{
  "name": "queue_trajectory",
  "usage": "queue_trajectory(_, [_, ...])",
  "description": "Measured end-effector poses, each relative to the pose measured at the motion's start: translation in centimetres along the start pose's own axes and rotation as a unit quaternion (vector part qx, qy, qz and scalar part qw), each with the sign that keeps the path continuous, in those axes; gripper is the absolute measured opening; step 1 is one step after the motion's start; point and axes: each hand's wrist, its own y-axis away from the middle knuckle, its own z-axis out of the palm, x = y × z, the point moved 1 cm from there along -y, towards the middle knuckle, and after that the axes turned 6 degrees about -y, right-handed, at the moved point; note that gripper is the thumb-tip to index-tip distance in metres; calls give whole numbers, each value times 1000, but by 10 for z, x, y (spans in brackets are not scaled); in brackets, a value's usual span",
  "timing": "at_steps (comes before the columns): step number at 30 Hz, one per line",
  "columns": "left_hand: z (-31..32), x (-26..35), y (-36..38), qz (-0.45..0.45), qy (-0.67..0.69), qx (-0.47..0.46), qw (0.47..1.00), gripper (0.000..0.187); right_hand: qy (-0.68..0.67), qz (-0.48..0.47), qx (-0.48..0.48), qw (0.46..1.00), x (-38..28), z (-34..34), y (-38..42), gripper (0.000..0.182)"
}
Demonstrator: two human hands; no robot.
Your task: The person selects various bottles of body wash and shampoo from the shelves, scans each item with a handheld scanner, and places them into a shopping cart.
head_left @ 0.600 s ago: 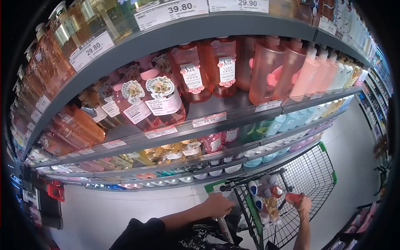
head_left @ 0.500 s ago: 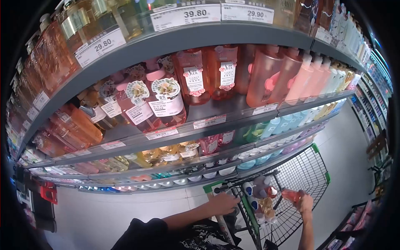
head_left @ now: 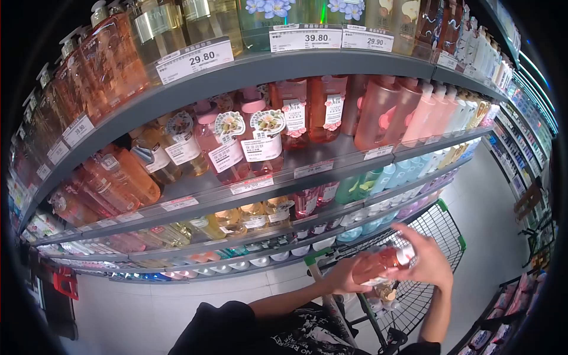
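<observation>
The pink bottle [head_left: 373, 265] is tilted above the shopping cart [head_left: 462, 243], between the two hands; the left hand [head_left: 342, 277] grasps it around its lower body, while the right hand [head_left: 429, 263] curves with spread fingers at the white cap [head_left: 406, 254]; whether these fingers press on it, I cannot tell. For careful handling, the left grasp should be firm, because smooth plastic may slip; the right hand could support the cap end from below, without squeezing.
</observation>
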Motion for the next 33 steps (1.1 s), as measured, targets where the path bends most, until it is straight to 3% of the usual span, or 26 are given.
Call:
queue_trajectory(1, [-6,9,4,54,22,67,996,91,-174,-47,183,966,8,14,-7,83])
queue_trajectory(2, [-3,7,0,65,210,90,971,92,-333,-85,358,868,18,29,-10,87])
queue_trajectory(3, [0,6,-7,72,391,107,911,93,-442,-138,433,773,25,48,-19,72])
queue_trajectory(5, [-31,22,5,-63,325,97,939,84,-514,12,559,651,65,102,-26,51])
queue_trajectory(7, [-42,16,6,-69,308,98,944,74,-597,54,524,605,106,168,-32,37])
queue_trajectory(9, [-58,23,6,-109,337,134,925,65,-589,143,473,639,105,212,-37,19])
queue_trajectory(11, [-63,26,3,-86,391,125,908,61,-499,39,425,754,129,271,-49,14])
queue_trajectory(13, [-67,27,0,-77,337,156,925,58,-235,107,386,886,89,251,-37,19])
queue_trajectory(14, [-69,30,-2,-70,328,155,929,55,-169,104,401,894,99,266,-40,23])
queue_trajectory(18, [-72,33,-8,-110,380,156,905,52,-130,86,425,892,102,272,-42,12])
queue_trajectory(19, [-72,30,-8,-106,368,153,911,52,-171,88,419,887,102,271,-41,10])
queue_trajectory(22, [-77,32,-20,-33,342,272,899,56,-275,103,415,861,108,275,-42,9])
queue_trajectory(23, [-85,35,-27,-25,336,268,903,56,-294,95,427,850,116,283,-44,10])
queue_trajectory(25, [-108,48,-39,76,249,281,924,61,-277,96,431,854,116,282,-42,9])
queue_trajectory(26, [-120,59,-44,72,240,271,929,76,-274,101,430,854,116,283,-42,9])
queue_trajectory(27, [-132,65,-51,74,238,270,930,76,-270,108,428,856,116,283,-41,9])
queue_trajectory(29, [-154,80,-66,140,51,327,933,73,-276,109,423,856,115,279,-41,9])
queue_trajectory(31, [-172,98,-85,258,109,346,895,61,-272,115,411,863,113,274,-40,10])
queue_trajectory(33, [-185,113,-100,229,52,390,890,58,-274,116,406,864,111,270,-38,11])
